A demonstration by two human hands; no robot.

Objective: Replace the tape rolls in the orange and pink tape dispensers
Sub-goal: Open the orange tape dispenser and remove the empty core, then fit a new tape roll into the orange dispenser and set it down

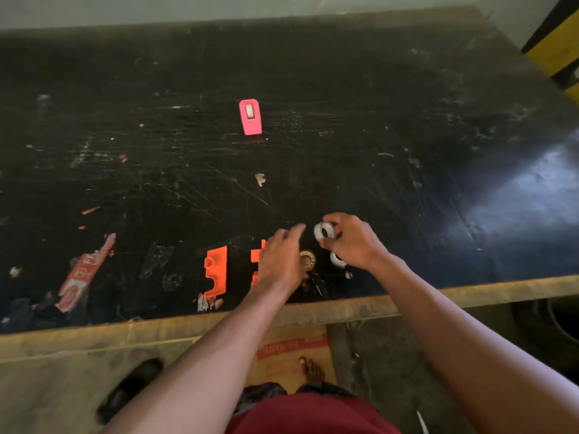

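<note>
The orange tape dispenser lies taken apart near the table's front edge: one half (216, 270) lies flat, the other half (257, 256) is partly under my left hand (280, 258). My left hand hovers open, fingers stretched toward the right. My right hand (352, 242) pinches a white tape roll (325, 230) just above the table. A brownish roll (308, 260) lies between my hands, and another white roll (337, 260) lies under my right hand. The pink dispenser (250, 116) stands farther back in the middle, with tape in it.
The black table (407, 136) is scratched, with a worn wooden front edge (344, 308). A torn red label (83, 274) and paper scraps lie at the front left. A yellow-and-black post (557, 48) stands at the far right. Below are a cardboard piece, a dark shoe and a bare foot.
</note>
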